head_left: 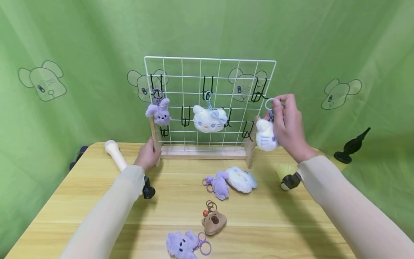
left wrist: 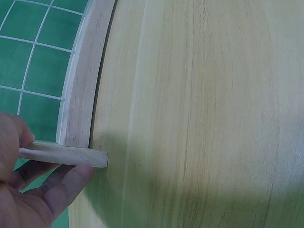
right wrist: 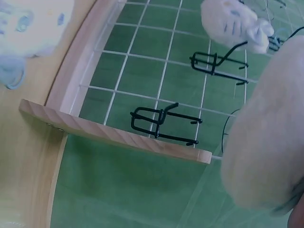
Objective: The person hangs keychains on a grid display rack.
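A white wire grid rack [head_left: 191, 138] on a wooden base stands at the back of the table. My left hand [head_left: 148, 154] grips its left wooden post [left wrist: 61, 154], thumb on one side and fingers on the other. With thumb and fingers, my right hand [head_left: 291, 122] pinches the ring of a white plush cat keychain [head_left: 266, 136]. The plush hangs below the ring, filling the right edge of the right wrist view. That ring is right by the tip of the upper right black hook [head_left: 258, 95]. A purple plush bunny keychain [head_left: 162, 114] and another white cat keychain [head_left: 209, 120] hang on the grid.
Lower black hooks [head_left: 247, 131] stick out from the grid. On the table lie a white cat plush [head_left: 240, 180], a purple plush keychain [head_left: 220, 186], a brown plush keychain [head_left: 215, 222] and another purple one [head_left: 181, 245]. A white microphone-shaped object [head_left: 115, 154] lies at left.
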`<state>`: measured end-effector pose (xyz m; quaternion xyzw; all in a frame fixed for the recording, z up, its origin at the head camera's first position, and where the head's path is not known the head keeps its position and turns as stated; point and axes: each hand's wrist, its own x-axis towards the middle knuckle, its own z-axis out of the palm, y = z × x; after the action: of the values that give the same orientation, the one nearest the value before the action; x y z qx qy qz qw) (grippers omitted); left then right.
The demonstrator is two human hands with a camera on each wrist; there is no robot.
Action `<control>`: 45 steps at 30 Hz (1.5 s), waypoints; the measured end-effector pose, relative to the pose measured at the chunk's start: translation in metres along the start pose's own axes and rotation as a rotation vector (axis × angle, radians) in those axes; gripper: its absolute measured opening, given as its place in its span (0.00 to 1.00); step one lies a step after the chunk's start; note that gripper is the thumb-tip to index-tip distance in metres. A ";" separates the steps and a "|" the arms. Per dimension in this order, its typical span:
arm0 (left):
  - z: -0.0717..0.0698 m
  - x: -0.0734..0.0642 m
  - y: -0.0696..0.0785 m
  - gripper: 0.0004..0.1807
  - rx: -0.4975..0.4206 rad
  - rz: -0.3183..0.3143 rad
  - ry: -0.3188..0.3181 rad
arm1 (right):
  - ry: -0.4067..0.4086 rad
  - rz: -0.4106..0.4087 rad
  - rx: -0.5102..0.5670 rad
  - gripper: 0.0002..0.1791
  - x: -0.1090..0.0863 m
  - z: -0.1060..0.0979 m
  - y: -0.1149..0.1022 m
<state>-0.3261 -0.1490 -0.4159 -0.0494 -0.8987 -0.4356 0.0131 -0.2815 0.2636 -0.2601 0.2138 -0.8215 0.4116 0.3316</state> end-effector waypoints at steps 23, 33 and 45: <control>0.000 0.000 0.003 0.34 0.002 -0.022 -0.007 | 0.013 0.307 0.009 0.16 0.043 0.031 0.033; 0.000 0.001 0.002 0.32 0.015 -0.017 0.003 | 0.016 0.379 -0.050 0.21 0.045 0.035 0.033; -0.002 0.001 0.002 0.30 0.020 0.000 0.010 | 0.035 0.281 -0.118 0.14 0.038 0.029 0.042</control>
<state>-0.3266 -0.1492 -0.4137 -0.0473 -0.9029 -0.4269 0.0180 -0.3449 0.2609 -0.2675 0.0695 -0.8603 0.4085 0.2969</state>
